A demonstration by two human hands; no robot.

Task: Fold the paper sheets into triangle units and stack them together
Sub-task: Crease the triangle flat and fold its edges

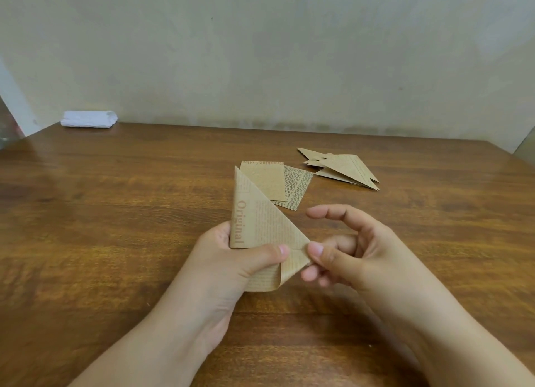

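**Paper sheet half-folded, held above the table in both hands**

The paper sheet (262,227), brown kraft printed like a newspaper with the word "Original" down its left edge, is held up off the wooden table (115,213) near the middle of the scene. Its upper part is folded into a triangle whose tip points to the far side; its lower edge curls under, not yet creased flat.

The left hand (231,259) grips the sheet from the left, thumb pressed across the front of the lower part and fingers behind it. The right hand (344,253) pinches the sheet's right corner between thumb and a finger below, while its index finger is raised and loosely bent above, clear of the paper.

Just beyond the held sheet, two flat unfolded sheets (278,184) lie overlapping on the table, the right one printed in darker text. Farther right and back, a stack of folded triangle units (344,168) rests in a loose, fanned pile.

At the far left edge of the table, against the pale wall (260,54), lies a white folded cloth (88,119).
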